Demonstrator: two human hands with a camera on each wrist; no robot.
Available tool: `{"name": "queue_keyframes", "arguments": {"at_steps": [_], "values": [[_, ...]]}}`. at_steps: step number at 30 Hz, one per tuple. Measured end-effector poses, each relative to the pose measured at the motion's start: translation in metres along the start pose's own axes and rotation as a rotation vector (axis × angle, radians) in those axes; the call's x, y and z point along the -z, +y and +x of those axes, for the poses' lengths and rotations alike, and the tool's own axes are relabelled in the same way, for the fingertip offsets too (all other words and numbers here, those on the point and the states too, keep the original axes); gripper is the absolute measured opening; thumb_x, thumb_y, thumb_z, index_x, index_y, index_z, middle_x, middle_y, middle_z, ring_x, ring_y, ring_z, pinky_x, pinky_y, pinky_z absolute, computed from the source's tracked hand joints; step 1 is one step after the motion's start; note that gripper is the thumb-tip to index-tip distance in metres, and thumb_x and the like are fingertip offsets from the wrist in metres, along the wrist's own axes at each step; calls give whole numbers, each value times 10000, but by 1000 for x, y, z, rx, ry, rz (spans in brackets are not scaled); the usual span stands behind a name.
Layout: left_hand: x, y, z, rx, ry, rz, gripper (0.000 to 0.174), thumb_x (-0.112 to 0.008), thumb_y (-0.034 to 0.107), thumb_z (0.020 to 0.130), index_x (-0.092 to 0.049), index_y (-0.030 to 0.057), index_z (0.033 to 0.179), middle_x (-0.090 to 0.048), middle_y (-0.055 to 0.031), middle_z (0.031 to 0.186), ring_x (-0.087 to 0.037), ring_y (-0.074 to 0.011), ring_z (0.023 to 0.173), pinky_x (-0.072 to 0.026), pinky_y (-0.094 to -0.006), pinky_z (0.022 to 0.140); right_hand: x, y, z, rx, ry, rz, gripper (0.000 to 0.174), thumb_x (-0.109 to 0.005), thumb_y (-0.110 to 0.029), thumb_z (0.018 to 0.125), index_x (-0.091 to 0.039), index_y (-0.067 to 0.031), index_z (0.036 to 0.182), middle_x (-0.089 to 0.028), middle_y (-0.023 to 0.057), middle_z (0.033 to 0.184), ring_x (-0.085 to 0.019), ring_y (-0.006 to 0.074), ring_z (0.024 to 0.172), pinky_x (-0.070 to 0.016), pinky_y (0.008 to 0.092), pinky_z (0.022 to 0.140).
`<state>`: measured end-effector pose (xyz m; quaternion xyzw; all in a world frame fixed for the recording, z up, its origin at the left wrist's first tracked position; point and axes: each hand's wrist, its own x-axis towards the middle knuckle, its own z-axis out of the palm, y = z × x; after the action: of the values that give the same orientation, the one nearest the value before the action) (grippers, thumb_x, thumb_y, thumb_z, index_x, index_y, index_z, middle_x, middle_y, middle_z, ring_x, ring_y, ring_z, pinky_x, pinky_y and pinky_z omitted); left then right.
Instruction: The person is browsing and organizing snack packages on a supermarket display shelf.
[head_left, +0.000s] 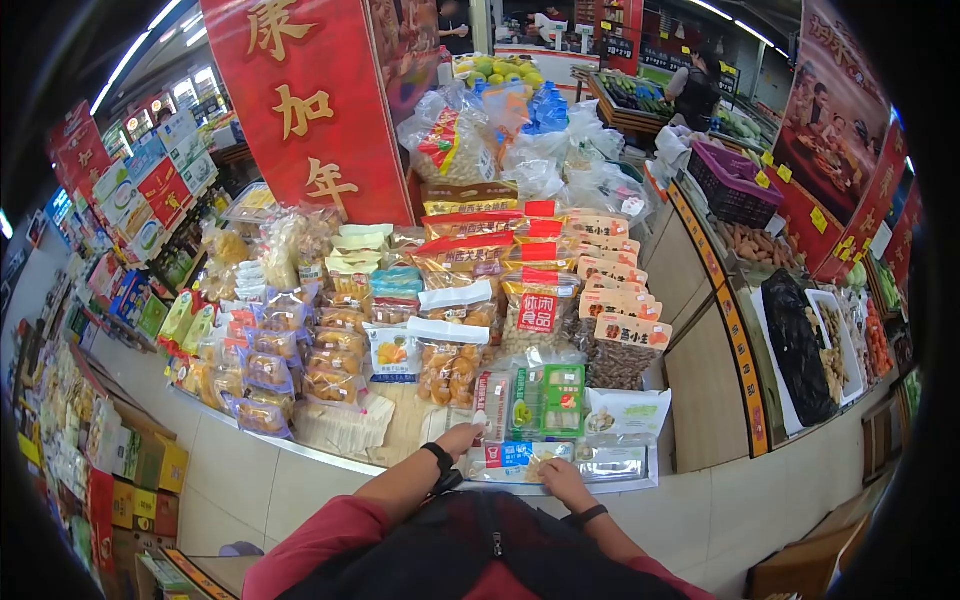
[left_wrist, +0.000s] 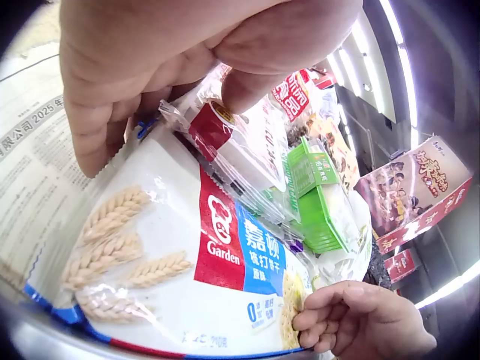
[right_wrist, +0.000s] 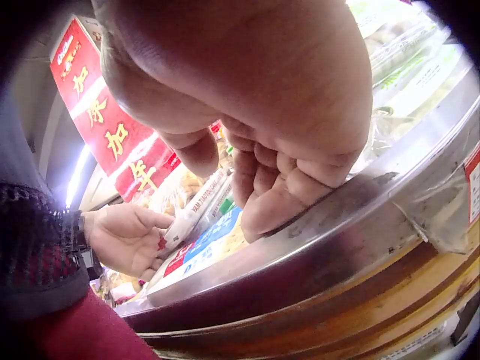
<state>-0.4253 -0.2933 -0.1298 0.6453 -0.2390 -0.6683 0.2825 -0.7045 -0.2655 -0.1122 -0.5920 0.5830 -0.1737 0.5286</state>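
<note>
A white, blue and red Garden cracker pack [left_wrist: 150, 210] lies flat along the display's front edge. My left hand [head_left: 460, 440] is at its left end, thumb against a clear-wrapped pack with a red label [left_wrist: 247, 142] just behind, fingers loosely bent beside the cracker pack. At the right end, the curled fingers of my right hand [head_left: 565, 480] hold the cracker pack near the metal rim [right_wrist: 352, 202]; its thumb stands apart from them in the right wrist view. Green-lidded trays [head_left: 560, 400] sit behind the cracker pack.
Several rows of bagged snacks [head_left: 450, 360] rise toward the back of the display. A clear-wrapped pack [head_left: 612, 462] lies right of the cracker pack. Tall red banners [head_left: 310, 110] stand behind. Another counter with produce [head_left: 800, 350] is to the right, past wooden panels [head_left: 705, 380].
</note>
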Motion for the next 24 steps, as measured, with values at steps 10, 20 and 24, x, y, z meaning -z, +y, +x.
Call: {"name": "queue_keyframes", "arguments": {"at_steps": [10, 20, 24], "values": [[13, 7, -22, -19, -49, 17, 396, -568, 373, 877, -588, 71, 1133, -578, -37, 1000, -539, -160, 883, -404, -360, 834, -8, 12, -2, 27, 81, 17, 260, -587, -223, 843, -658, 15, 918, -639, 69, 745, -598, 134, 663, -475, 278, 619], [102, -37, -55, -427, 345, 914, 475, -479, 368, 868, -579, -17, 1128, -618, -260, 1094, -597, -399, 1009, -475, -468, 877, -44, -23, -13, 69, 37, 104, 231, -600, -211, 842, -662, -5, 927, -622, 40, 748, -565, 105, 660, -461, 255, 609], [137, -50, -84, -367, 381, 1123, 441, -512, 366, 862, -583, -9, 1081, -637, -223, 1040, -596, -374, 1010, -470, -463, 872, -84, -48, -16, 198, 28, -37, 276, -606, -241, 845, -661, -2, 971, -643, 64, 783, -599, 148, 708, -481, 286, 661]]}}
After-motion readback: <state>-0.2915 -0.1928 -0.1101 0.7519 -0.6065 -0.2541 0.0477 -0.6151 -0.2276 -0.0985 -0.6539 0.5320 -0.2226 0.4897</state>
